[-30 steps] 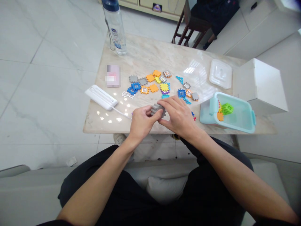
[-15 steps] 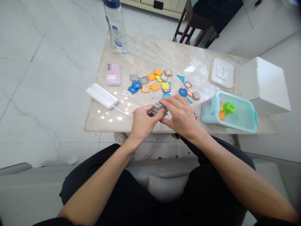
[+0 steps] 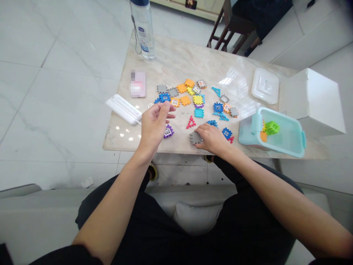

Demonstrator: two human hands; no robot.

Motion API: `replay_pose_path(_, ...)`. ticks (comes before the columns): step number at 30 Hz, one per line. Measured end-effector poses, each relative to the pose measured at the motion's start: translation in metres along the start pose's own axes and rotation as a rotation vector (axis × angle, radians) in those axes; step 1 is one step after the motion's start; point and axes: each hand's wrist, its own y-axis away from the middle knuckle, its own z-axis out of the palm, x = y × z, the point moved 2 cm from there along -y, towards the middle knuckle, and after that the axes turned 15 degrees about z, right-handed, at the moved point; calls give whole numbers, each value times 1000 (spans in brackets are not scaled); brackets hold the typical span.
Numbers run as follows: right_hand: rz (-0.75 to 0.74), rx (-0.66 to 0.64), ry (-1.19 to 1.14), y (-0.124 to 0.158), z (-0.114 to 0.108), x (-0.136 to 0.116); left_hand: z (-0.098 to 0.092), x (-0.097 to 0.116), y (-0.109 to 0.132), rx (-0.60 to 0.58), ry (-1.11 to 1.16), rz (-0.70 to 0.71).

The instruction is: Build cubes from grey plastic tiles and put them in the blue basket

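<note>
My right hand [image 3: 213, 138] is low over the front of the table, its thumb and fingers gripping the edge of grey interlocking building tiles [image 3: 195, 138]. My left hand [image 3: 154, 123] hovers to the left with fingers apart and holds nothing. Partly behind it lies a purple window tile [image 3: 168, 131]. A red triangular piece [image 3: 191, 122] lies between the hands. Beyond my right fingers is a blue tile [image 3: 212, 123], partly covered. Farther back are a turquoise tile [image 3: 199, 113], a yellow tile [image 3: 198, 99] and an orange tile [image 3: 185, 100].
At right, a light-blue bin [image 3: 286, 149] holds green and orange pieces, beside a white box [image 3: 322, 99] and a clear lid [image 3: 265, 86]. A white power strip [image 3: 123, 109], a pink packet [image 3: 138, 86] and a water bottle [image 3: 146, 35] stand or lie at left.
My hands have separated. The left let go of the grey tiles and moved left and up; the right lowered them to the tabletop. The view has shifted slightly.
</note>
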Motion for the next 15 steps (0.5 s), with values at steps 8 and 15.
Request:
replay_pose_path(8,33,-33,80,-5,7,-2,-1,1,1,3,26,-4)
replay_pose_path(15,32,-43,88,-3,8,-2,-3,2,1,0,21,-10)
